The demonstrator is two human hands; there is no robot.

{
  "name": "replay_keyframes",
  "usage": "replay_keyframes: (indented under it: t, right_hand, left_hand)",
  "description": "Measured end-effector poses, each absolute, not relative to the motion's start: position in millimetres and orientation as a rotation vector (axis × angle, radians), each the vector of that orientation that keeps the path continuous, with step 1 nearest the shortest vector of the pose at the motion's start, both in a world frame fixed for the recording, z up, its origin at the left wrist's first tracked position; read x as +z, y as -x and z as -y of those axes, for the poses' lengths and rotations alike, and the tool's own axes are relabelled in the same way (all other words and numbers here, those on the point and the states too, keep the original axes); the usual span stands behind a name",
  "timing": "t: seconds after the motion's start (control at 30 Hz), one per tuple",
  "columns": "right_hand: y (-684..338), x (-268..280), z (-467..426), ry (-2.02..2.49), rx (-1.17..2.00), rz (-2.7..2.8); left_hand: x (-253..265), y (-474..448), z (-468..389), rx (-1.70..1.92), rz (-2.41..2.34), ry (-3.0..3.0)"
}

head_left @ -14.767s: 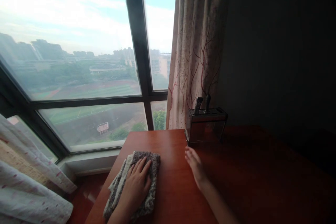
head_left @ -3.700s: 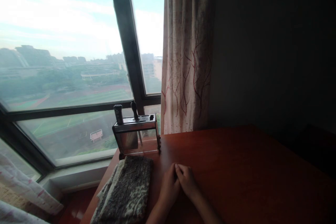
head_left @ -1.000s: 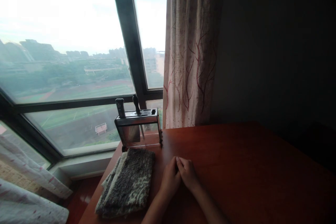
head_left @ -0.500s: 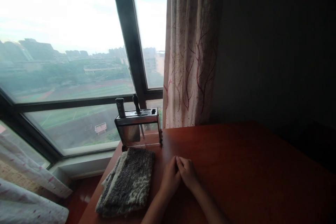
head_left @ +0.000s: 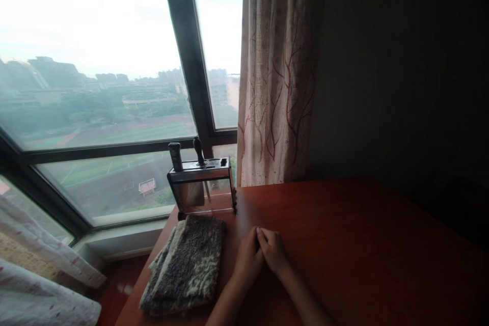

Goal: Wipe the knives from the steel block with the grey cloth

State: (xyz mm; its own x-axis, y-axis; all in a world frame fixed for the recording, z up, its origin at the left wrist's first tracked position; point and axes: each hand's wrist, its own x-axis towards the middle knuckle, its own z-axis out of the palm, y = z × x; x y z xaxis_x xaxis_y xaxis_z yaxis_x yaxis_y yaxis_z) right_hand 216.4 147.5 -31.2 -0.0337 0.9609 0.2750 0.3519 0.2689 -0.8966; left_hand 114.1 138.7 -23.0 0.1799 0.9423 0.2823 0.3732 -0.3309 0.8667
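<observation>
My left hand and my right hand rest together on the reddish-brown wooden table, touching at the fingertips and thumbs. Both are closed, with fingers curled in against each other, and no object shows in them. Left of my hands lies a folded grey and white towel. Behind the towel stands a metal knife rack with clear sides. A knife with a black handle sits in it, its broad blade visible below. Beside it is a second black handle with a thin rod beneath.
A large window with dark frames rises behind the table's left side. A beige curtain with a red branch pattern hangs at the back edge. Pale spotted cloth drapes at lower left. The wall on the right is dark.
</observation>
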Motion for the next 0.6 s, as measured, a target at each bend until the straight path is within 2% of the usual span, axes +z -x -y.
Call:
replay_keyframes:
  t: [0.6]
  right_hand:
    - [-216.8,-27.5,-146.4,1.249,0.785,1.582]
  left_hand:
    - [-21.3,-113.8,-138.1,1.130,-1.234,-1.784]
